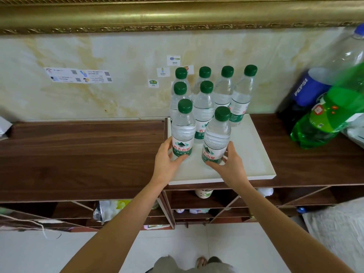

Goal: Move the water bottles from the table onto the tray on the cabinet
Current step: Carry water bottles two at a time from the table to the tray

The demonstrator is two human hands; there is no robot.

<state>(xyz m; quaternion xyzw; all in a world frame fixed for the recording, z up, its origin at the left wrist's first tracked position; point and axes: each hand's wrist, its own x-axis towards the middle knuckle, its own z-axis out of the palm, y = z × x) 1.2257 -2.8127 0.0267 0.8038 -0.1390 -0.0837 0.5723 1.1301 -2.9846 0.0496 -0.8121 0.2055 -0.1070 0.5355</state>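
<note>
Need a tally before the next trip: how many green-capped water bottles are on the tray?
8 water bottles on the tray: four at the back, two mid-left, two in front, one per hand.

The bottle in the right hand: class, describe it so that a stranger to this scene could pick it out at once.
Find the white tray on the brown cabinet; eight green-capped water bottles stand on it. Two are at the near edge, each gripped by a hand. The bottle wanted is the one gripped by the right hand, nearest the camera and leaning slightly.
</note>
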